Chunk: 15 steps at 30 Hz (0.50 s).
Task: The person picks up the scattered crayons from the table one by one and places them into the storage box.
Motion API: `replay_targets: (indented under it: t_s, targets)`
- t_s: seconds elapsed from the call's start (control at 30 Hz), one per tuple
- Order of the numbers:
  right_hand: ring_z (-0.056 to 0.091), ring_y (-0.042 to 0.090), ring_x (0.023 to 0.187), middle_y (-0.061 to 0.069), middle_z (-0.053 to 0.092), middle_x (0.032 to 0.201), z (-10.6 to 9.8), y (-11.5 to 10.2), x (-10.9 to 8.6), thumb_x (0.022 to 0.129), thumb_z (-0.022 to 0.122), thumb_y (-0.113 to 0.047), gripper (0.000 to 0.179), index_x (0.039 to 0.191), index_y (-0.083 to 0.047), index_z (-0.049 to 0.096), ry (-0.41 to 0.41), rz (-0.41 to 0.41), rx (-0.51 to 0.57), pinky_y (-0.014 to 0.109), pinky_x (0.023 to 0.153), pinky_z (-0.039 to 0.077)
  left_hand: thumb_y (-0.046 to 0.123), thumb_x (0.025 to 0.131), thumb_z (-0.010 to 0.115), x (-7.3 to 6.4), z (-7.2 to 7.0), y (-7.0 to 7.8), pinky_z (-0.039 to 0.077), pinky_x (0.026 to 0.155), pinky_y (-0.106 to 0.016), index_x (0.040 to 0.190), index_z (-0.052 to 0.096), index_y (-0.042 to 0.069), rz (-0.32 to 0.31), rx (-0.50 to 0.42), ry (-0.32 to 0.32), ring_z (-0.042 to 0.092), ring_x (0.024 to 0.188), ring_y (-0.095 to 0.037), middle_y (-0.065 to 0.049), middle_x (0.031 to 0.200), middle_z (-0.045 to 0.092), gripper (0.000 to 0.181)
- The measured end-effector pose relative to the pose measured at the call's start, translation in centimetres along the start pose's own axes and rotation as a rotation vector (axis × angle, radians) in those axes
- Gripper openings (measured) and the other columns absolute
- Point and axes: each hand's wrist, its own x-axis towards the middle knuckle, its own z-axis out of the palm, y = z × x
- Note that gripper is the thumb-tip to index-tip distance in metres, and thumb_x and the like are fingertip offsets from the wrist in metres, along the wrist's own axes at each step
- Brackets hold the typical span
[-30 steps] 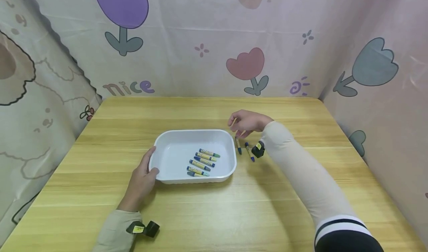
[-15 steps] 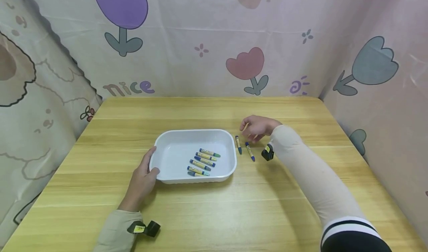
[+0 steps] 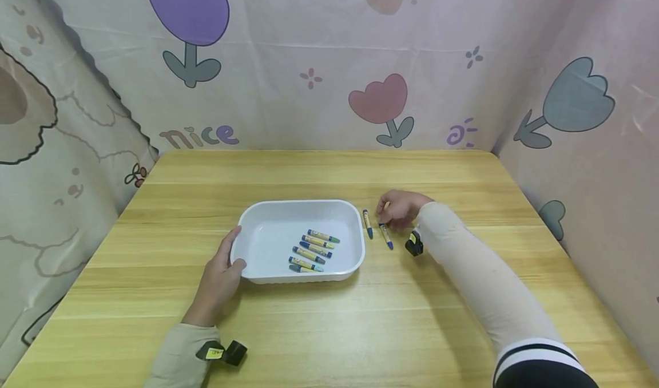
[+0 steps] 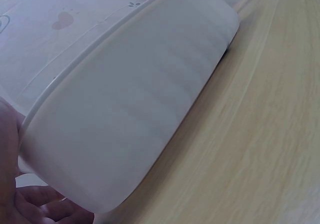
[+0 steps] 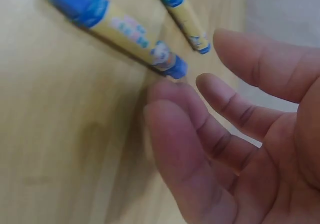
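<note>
A white rectangular tray point(image 3: 273, 228) stands on the table, its outer side wall point(image 4: 130, 94) filling much of the left wrist view. My left hand point(image 3: 218, 279) grips its left end, thumb over the rim. Several paper-wrapped crayons point(image 3: 309, 254) lie in the tray's lower right part. Outside its right wall lie two more: a green-tipped crayon point(image 5: 183, 19) beside the tray and a blue-tipped crayon point(image 5: 125, 37) farther right. My right hand point(image 3: 401, 208) is at the blue-tipped crayon's far end, fingers loosely bent and holding nothing; whether a fingertip touches it I cannot tell.
The wooden table point(image 3: 319, 336) reaches back to a patterned curtain point(image 3: 278, 96), which also hangs along both sides. A small black camera point(image 3: 234, 352) is strapped to the left wrist and another black camera point(image 3: 414, 244) to the right.
My right hand has moved right and toward me, from above the green-tipped crayon to the blue-tipped one. Both crayons, the tray and my left hand have stayed in place.
</note>
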Motion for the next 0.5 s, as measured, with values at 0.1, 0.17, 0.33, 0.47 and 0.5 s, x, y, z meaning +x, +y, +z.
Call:
replay_targets:
  t_s: [0.1, 0.17, 0.33, 0.47, 0.5]
  targets:
    - [0.052, 0.017, 0.065, 0.008, 0.055, 0.084, 0.25, 0.28, 0.11, 0.089, 0.062, -0.003, 0.026, 0.113, 0.0, 0.052, 0.015, 0.007, -0.006, 0.027, 0.059, 0.05, 0.004, 0.092, 0.041, 0.01, 0.0, 0.0, 0.018, 0.113, -0.058, 0.156, 0.016, 0.016, 0.001, 0.003, 0.002, 0.015, 0.143, -0.042, -0.017, 0.16, 0.013, 0.07]
    - [0.051, 0.017, 0.066, 0.008, 0.054, 0.085, 0.41, 0.44, 0.23, 0.088, 0.064, -0.002, 0.026, 0.112, 0.0, 0.053, 0.031, 0.016, -0.006, 0.027, 0.059, 0.05, 0.003, 0.092, 0.041, -0.03, 0.0, 0.05, 0.018, 0.113, -0.058, 0.156, 0.015, 0.015, 0.001, 0.005, 0.001, 0.015, 0.143, -0.042, -0.017, 0.16, 0.012, 0.07]
    - [0.052, 0.017, 0.066, 0.009, 0.055, 0.087, 0.66, 0.66, 0.45, 0.086, 0.067, 0.001, 0.021, 0.104, -0.001, 0.057, 0.072, 0.02, -0.029, 0.026, 0.058, 0.05, 0.003, 0.093, 0.04, -0.13, 0.01, 0.22, 0.018, 0.113, -0.058, 0.157, 0.014, 0.015, -0.001, 0.007, -0.003, 0.013, 0.143, -0.042, -0.017, 0.16, 0.011, 0.07]
    - [0.053, 0.017, 0.066, 0.009, 0.056, 0.087, 0.68, 0.71, 0.42, 0.085, 0.067, 0.001, 0.016, 0.099, -0.001, 0.059, 0.084, 0.005, -0.063, 0.026, 0.057, 0.05, 0.003, 0.093, 0.04, -0.15, 0.03, 0.29, 0.018, 0.113, -0.057, 0.157, 0.014, 0.016, -0.005, 0.003, -0.001, 0.013, 0.143, -0.041, -0.017, 0.16, 0.011, 0.07]
    - [0.053, 0.017, 0.066, 0.009, 0.056, 0.087, 0.66, 0.73, 0.41, 0.086, 0.067, 0.0, 0.015, 0.099, -0.001, 0.059, 0.086, 0.001, -0.073, 0.025, 0.057, 0.05, 0.003, 0.093, 0.04, -0.15, 0.03, 0.29, 0.018, 0.113, -0.057, 0.157, 0.014, 0.016, -0.005, 0.003, -0.001, 0.014, 0.143, -0.041, -0.017, 0.16, 0.011, 0.07]
